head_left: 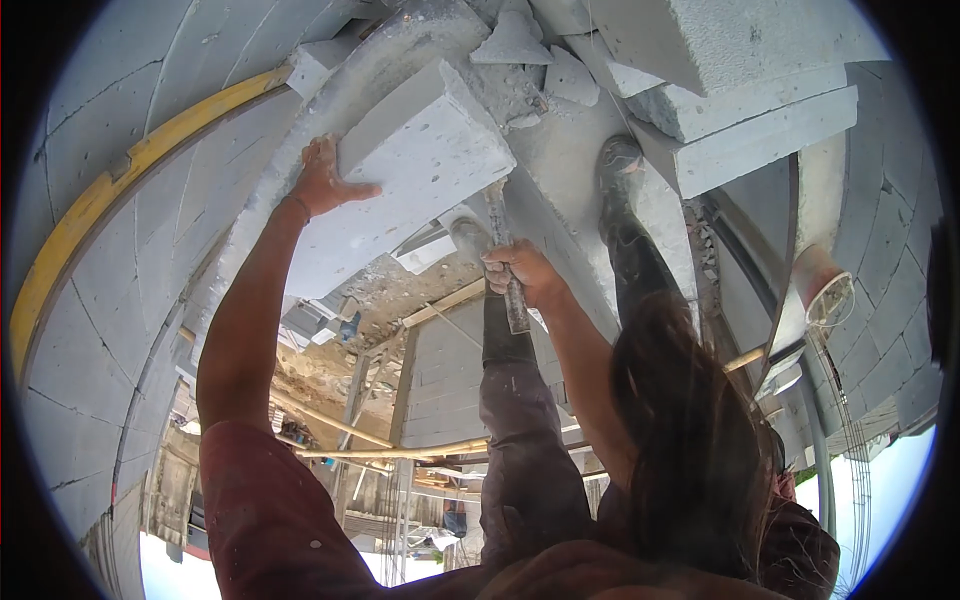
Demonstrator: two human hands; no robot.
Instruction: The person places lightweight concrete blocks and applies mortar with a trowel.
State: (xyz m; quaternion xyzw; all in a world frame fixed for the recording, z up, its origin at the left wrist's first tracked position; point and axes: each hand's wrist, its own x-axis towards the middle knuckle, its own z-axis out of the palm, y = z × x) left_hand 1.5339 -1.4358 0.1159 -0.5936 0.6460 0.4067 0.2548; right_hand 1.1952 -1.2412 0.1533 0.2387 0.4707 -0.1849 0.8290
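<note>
The left hand (328,180) lay spread on a pale block (425,165) in the upper centre of the frame, thumb across its face; the right hand (522,272) was closed around a dusty flat bar (517,312) near mid-frame, its upper tip close to the block's lower right corner. And here was the worry: that left hand seemed to press rather than wrap, so dust under the palm could have let the block slide. Just below it, sandy ground (385,282) showed through a gap, seemingly far down, so a slip might have meant a long drop! A hard knock from the bar could have chipped that corner, too. Farther out, broken chunks (512,42) lay loose at the top, ready to roll if a shoe (620,155) caught them; upper right, stacked blocks (770,130) could have shifted if bumped.
</note>
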